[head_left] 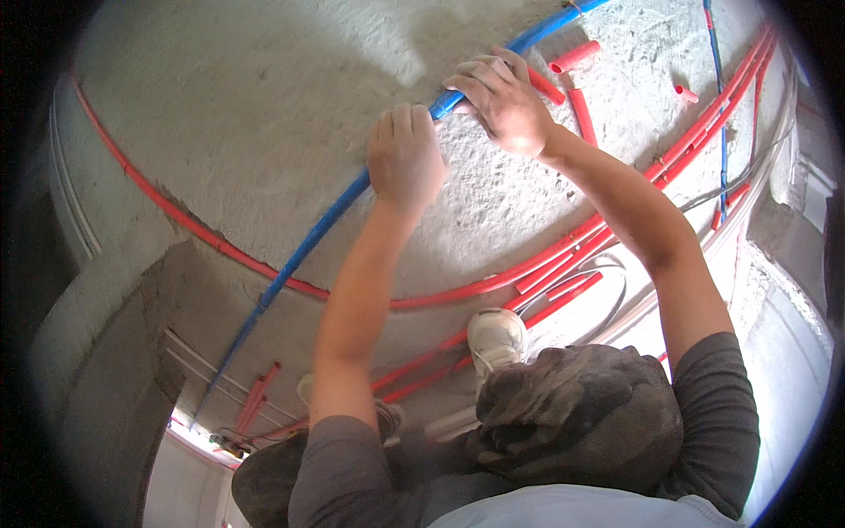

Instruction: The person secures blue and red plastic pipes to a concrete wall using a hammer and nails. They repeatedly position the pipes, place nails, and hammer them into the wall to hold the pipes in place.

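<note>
Pressing the blue conduit [308, 242] to the concrete floor [238, 114]: left hand [405, 158] clenched, right hand [502, 101] grasping it; its lower run already lay flat.

It was a building site: a bare, rough concrete floor [264, 114] lay unfinished, with red conduits [493, 283] and a blue conduit [304, 251] running loose across it under the hands.

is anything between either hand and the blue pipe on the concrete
Nothing visible is in the way. The left hand and right hand both rest directly on the blue plastic conduit pipe lying on the rough grey concrete floor. The short red pipe offcuts lie just beyond the right hand.
</note>
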Demonstrator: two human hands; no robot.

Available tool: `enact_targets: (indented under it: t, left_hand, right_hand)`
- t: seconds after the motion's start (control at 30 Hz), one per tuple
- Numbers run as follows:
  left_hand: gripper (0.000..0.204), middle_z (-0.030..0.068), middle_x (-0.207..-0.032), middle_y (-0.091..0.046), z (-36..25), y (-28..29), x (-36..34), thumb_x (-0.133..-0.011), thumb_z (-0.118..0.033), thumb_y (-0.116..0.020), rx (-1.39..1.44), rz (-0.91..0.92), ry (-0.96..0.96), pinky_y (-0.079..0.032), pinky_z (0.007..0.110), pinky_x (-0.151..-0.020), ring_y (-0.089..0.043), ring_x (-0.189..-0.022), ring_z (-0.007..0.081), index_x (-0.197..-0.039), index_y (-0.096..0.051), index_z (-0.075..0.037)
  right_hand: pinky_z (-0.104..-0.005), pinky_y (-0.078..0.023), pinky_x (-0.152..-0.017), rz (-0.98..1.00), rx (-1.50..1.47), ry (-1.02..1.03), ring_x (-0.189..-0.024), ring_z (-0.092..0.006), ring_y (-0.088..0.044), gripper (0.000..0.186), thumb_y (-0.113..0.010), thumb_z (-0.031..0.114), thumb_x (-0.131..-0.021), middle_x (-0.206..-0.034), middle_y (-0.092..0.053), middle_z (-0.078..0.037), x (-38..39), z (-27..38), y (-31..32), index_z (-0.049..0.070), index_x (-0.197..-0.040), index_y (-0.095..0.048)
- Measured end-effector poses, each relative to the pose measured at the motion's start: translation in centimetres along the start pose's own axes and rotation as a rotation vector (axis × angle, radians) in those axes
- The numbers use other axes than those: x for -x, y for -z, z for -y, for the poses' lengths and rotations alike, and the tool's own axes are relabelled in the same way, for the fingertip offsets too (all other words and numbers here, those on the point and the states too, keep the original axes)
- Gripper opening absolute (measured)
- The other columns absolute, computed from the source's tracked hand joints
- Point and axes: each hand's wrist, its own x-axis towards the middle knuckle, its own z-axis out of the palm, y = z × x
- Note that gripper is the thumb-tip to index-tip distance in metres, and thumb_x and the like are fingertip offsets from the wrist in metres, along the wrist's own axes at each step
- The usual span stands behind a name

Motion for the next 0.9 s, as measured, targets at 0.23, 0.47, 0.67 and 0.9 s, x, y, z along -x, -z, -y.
enact_targets:
  t: [0.23, 0.47, 0.67, 0.9]
  left_hand:
    - [0.024, 0.0133, -0.088, -0.057, -0.9, -0.1, -0.2, -0.078, -0.013, -0.074, -0.066, -0.094, 0.011, -0.046, 0.046, -0.073, -0.059, -0.08, 0.0327, -0.093, -0.056, -0.005]
    - [0.024, 0.0202, -0.099, -0.063, -1.9, -1.1, -0.6, -0.081, -0.007, -0.066, 0.073, 0.043, -0.009, -0.048, 0.051, -0.085, -0.063, -0.094, 0.0373, -0.103, -0.06, 0.001]
    - [0.033, 0.0171, -0.101, -0.061, 6.5, 4.2, 11.1, -0.094, -0.032, -0.066, -0.174, -0.005, 0.052, -0.047, 0.05, -0.083, -0.06, -0.095, 0.0366, -0.108, -0.061, -0.003]
    - [0.029, 0.017, -0.091, -0.06, 7.2, 6.9, 12.7, -0.091, -0.03, -0.068, -0.09, 0.071, 0.116, -0.049, 0.049, -0.075, -0.06, -0.087, 0.0375, -0.097, -0.061, -0.003]
  right_hand:
    - [-0.0522, -0.034, -0.114, -0.008, 0.046, 0.039, -0.124, -0.0275, -0.054, 0.037, -0.069, 0.017, -0.088, -0.124, -0.062, -0.008, -0.4, -0.3, 0.4, 0.009, -0.124, -0.065]
    - [-0.0546, -0.033, -0.114, 0.009, 0.012, -0.05, -0.124, -0.0302, -0.055, 0.041, -0.074, 0.021, -0.081, -0.122, -0.063, -0.01, 0.8, 0.1, 2.3, 0.009, -0.119, -0.067]
    - [-0.053, -0.034, -0.113, -0.026, -0.014, -0.038, -0.122, -0.0301, -0.055, 0.049, -0.079, 0.021, -0.077, -0.119, -0.062, -0.009, -0.1, 1.5, 1.8, 0.01, -0.122, -0.063]
    - [-0.0534, -0.035, -0.112, -0.025, 0.018, -0.036, -0.121, -0.0314, -0.055, 0.049, -0.08, 0.016, -0.073, -0.119, -0.062, -0.009, -0.3, 0.5, 2.8, 0.01, -0.119, -0.064]
